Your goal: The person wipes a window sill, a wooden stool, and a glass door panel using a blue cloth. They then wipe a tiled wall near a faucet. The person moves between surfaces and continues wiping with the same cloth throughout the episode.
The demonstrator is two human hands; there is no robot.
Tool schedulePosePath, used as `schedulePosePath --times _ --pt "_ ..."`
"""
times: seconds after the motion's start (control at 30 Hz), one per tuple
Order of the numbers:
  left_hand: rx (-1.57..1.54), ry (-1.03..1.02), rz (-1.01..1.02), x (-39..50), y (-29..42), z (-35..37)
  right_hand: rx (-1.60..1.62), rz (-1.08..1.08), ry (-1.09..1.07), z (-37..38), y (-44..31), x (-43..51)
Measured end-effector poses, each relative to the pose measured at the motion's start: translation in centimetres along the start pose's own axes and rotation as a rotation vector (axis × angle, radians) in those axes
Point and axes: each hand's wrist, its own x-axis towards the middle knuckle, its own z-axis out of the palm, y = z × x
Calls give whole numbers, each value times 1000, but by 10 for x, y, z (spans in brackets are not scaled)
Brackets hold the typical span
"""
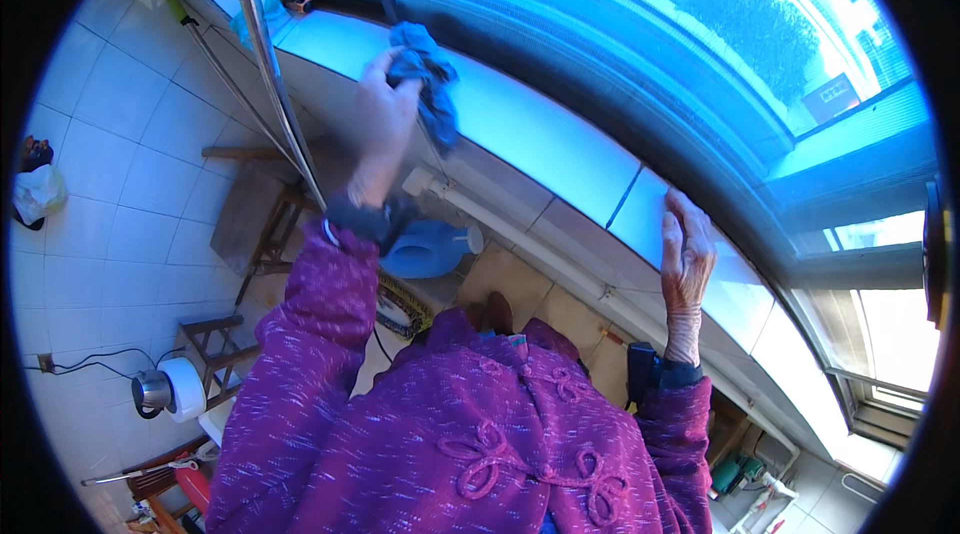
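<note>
My left hand (386,110), slightly blurred, holds a crumpled grey-blue cloth (426,80) between thumb and fingers. The cloth lies over the inner edge of the white tiled window sill (555,136), and part of it hangs down past that edge. My right hand (686,245) rests on the sill farther to the right, its fingers pointing towards the window frame, with nothing seen in it. Beyond the sill stands the window with its insect screen (600,46).
Two metal poles (274,76) (232,84) lean at the left. A wooden stool (217,354) stands by the tiled wall, near a steel kettle (152,391). Below the sill are a blue plastic container (424,249) and a white pipe (517,230).
</note>
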Motion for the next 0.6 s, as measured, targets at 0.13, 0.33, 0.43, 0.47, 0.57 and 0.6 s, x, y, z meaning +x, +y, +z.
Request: schedulePosePath --times 0.13,0.33,0.43,0.47,0.57,0.6 --pt "124 -88 266 -11 4 24 9 45 -38 -1 -1 0" --pt "-170 -581 846 -121 70 69 0 28 -22 0 -1 0" --pt "-168 -669 972 -122 69 66 -4 19 -18 0 0 -1" --pt "-152 -654 996 -114 60 61 28 36 -8 1 0 -1" --pt "11 -562 901 -88 19 31 12 25 -3 1 0 -2" --pt "118 -482 898 -76 3 19 15 30 1 1 -1 -1"
